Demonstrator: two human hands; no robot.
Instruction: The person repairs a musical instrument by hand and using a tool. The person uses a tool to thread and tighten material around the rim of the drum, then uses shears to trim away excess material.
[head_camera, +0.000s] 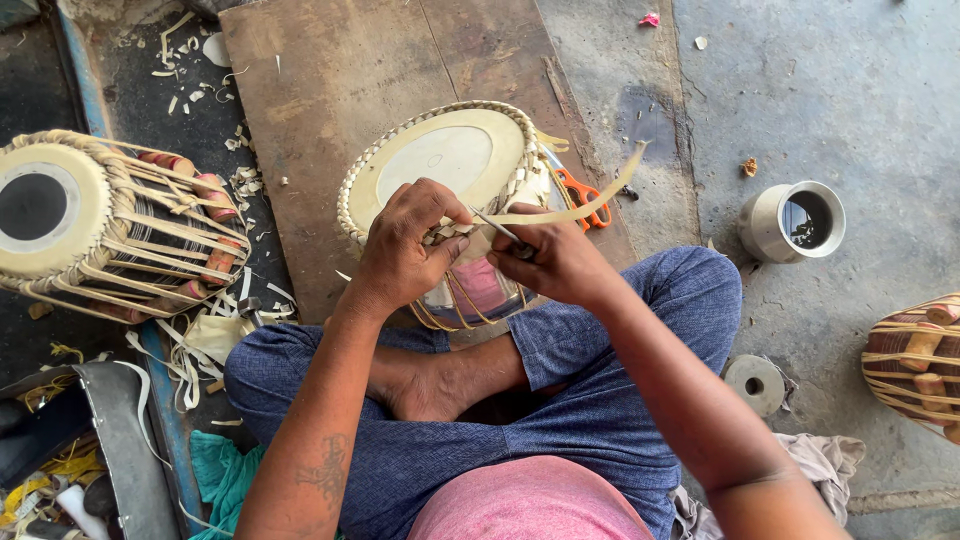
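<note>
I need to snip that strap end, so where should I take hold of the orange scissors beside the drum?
Probably by the orange handle loops of the scissors, coming from the right. The loops stick out clear on the wooden board, while the blade end is hidden behind the drum and under the pale strap.

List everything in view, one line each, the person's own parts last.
drum in work: one, cream head, on the wooden board, between the hands
strap: one, pale, curling right from the drum
metal tool: one, thin, in the right hand
scissors: one, orange handles, behind the drum
wooden board: one, brown, on the floor
finished drum: one, black-centred head, left
steel cup: one, right
left hand: gripping the drum's braided rim
right hand: holding the tool
</note>
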